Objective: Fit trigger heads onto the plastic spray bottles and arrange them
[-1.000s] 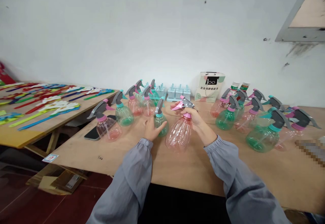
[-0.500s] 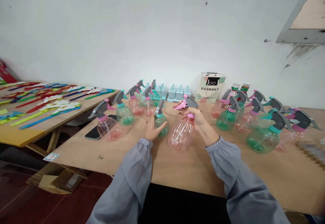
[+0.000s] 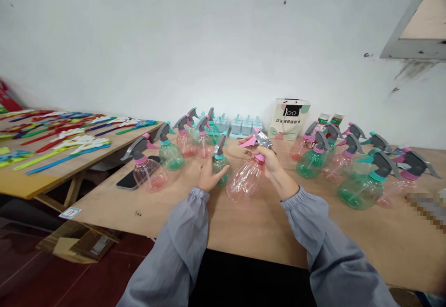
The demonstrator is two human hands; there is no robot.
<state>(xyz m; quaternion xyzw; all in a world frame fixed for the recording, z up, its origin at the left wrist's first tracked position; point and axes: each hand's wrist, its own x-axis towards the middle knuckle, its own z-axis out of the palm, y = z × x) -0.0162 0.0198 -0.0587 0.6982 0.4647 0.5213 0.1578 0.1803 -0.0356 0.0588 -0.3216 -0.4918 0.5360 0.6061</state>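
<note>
We are holding the pink spray bottle (image 3: 244, 179) by its neck with our right hand (image 3: 267, 158), the fingers closed around the collar just under the grey and pink trigger head (image 3: 257, 140). The bottle is hanging clear of the worktop (image 3: 265, 232) and tilting: its long axis is running from the trigger head, up and to the right at the hand, down and to the left toward its rounded base, so the base is swinging toward our other side. There our left hand (image 3: 209, 177) is resting with the fingers loosely curled and partly spread, touching the near side of a small green spray bottle (image 3: 220, 162) that is standing upright on the worktop; whether the hand is actually gripping it we cannot tell. The base of the pink bottle is lying just beside that green one, to its right, and the left hand is the nearer of the two to the base, while the right is holding the top end. More spray bottles are standing in a cluster behind on the left (image 3: 167, 151) and another on the right (image 3: 362, 184).
</note>
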